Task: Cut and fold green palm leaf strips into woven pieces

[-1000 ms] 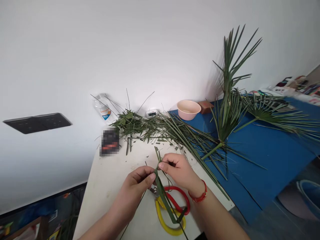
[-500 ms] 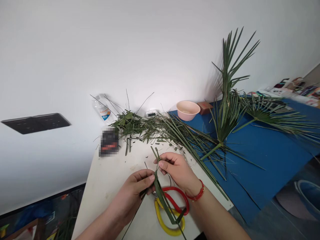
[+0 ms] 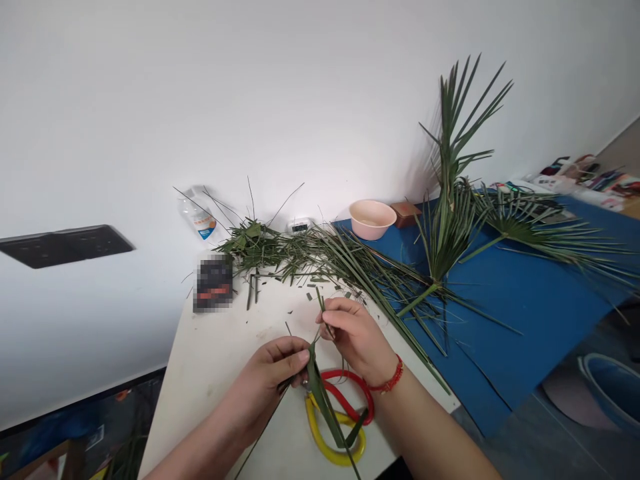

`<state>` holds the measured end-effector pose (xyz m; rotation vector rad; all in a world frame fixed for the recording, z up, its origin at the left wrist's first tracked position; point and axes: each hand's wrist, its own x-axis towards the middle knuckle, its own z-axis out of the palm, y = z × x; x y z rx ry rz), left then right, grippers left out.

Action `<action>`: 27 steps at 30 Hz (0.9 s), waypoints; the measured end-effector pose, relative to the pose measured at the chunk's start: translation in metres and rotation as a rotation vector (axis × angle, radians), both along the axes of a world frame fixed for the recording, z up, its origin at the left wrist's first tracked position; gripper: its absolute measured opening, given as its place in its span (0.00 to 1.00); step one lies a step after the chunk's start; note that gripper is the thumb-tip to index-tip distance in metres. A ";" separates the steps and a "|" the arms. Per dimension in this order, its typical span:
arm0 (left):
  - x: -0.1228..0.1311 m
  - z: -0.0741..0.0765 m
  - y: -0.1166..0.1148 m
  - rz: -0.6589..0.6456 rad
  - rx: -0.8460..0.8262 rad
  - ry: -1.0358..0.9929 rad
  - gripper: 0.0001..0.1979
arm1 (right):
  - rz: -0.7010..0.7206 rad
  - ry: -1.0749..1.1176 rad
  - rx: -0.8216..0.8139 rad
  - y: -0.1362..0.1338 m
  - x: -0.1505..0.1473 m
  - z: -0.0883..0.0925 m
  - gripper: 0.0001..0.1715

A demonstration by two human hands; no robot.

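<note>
Between thumb and fingers, my left hand [image 3: 283,363] pinches a folded green palm leaf [image 3: 323,397], whose long end hangs down toward me. My right hand [image 3: 350,330], with a red bracelet at the wrist, grips thin leaf strips [image 3: 321,303] at the upper end of the same piece. A narrow stretch of strip shows between the two hands. Scissors with one red and one yellow handle [image 3: 337,457] lie on the white table [image 3: 200,393] beneath the leaf; their blades are hidden.
A heap of cut leaf strips [image 3: 295,250] lies along the table's back. Whole palm fronds [image 3: 443,247] rest on the blue surface [image 3: 500,367] to the right. A pink bowl [image 3: 373,223], a brown box [image 3: 407,215] and a plastic bottle [image 3: 200,217] stand near the wall.
My right hand has moved slightly up and right, away from my left hand, with the leaf strips in it. My left hand keeps its grip. The view has shifted a little.
</note>
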<state>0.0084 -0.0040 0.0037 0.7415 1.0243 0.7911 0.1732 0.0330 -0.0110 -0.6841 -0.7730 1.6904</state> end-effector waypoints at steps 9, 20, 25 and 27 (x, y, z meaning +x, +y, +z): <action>0.001 0.002 -0.008 -0.169 0.018 -0.079 0.12 | -0.219 -0.174 -0.003 0.020 -0.002 -0.003 0.13; 0.001 0.005 -0.007 -0.135 0.093 -0.148 0.07 | -0.311 -0.335 0.119 0.042 -0.021 -0.009 0.10; -0.003 0.008 -0.007 -0.089 0.172 -0.160 0.06 | -0.250 -0.372 0.190 0.056 -0.038 0.000 0.09; -0.005 0.010 -0.006 -0.066 0.201 -0.171 0.07 | -0.217 -0.372 0.201 0.059 -0.048 0.002 0.09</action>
